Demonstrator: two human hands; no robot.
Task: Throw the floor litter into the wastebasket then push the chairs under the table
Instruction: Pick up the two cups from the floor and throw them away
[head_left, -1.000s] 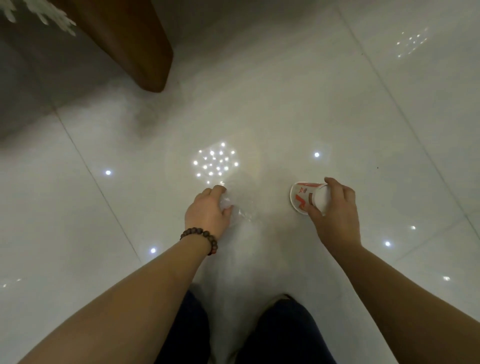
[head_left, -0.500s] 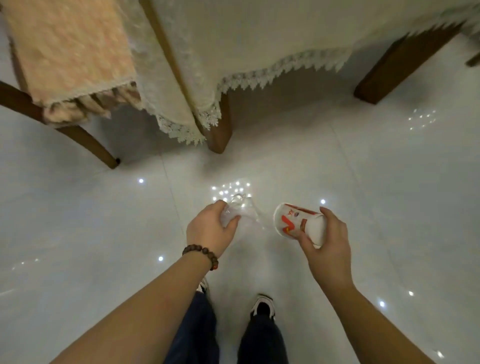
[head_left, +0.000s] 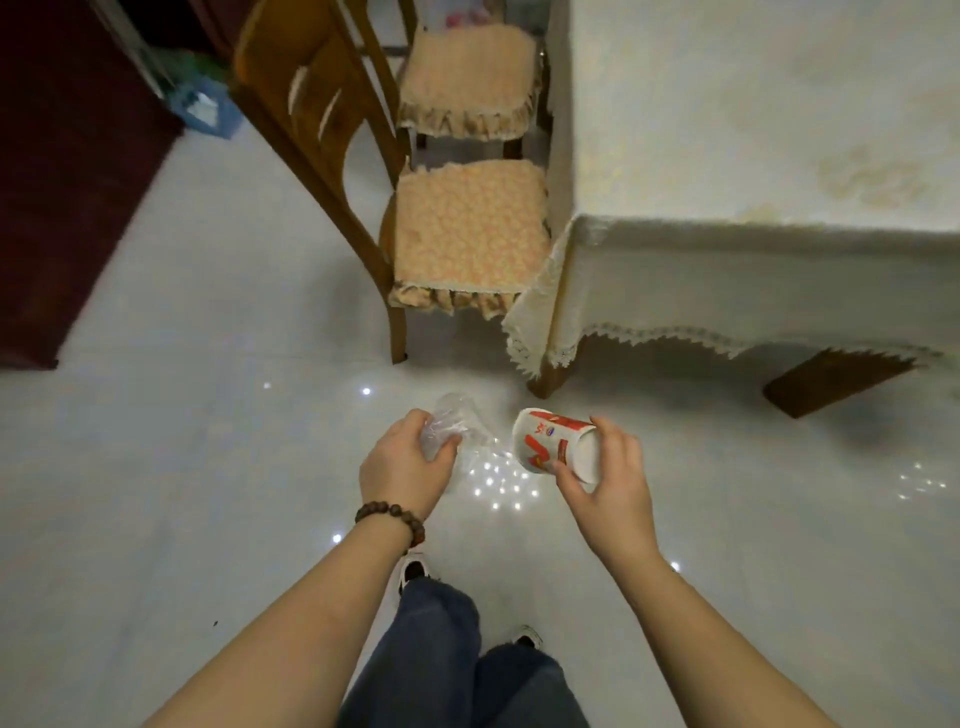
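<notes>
1. The left hand (head_left: 402, 465) is closed around a crumpled clear plastic cup (head_left: 453, 423), fingers curled over its lower part; the rest of the cup sticks out up and to the right of the fist, away from the person.
2. The right hand (head_left: 608, 475) holds a red-and-white paper cup (head_left: 553, 441) lying on its side. Its long axis runs left to right, with one round end under the fingers on the right and the other end pointing left toward the plastic cup.
3. Both cups are held above the glossy white tiled floor (head_left: 182, 467), just apart from each other, in front of the person's legs.
4. Beyond the hands stands a table (head_left: 753, 130) under a lace-edged cloth.
5. A wooden chair (head_left: 457, 228) with a peach cushion stands at the table's left side, its seat mostly outside the table edge; a second chair (head_left: 467, 78) stands behind it.
6. A beaded bracelet (head_left: 392, 517) circles the left wrist.
</notes>
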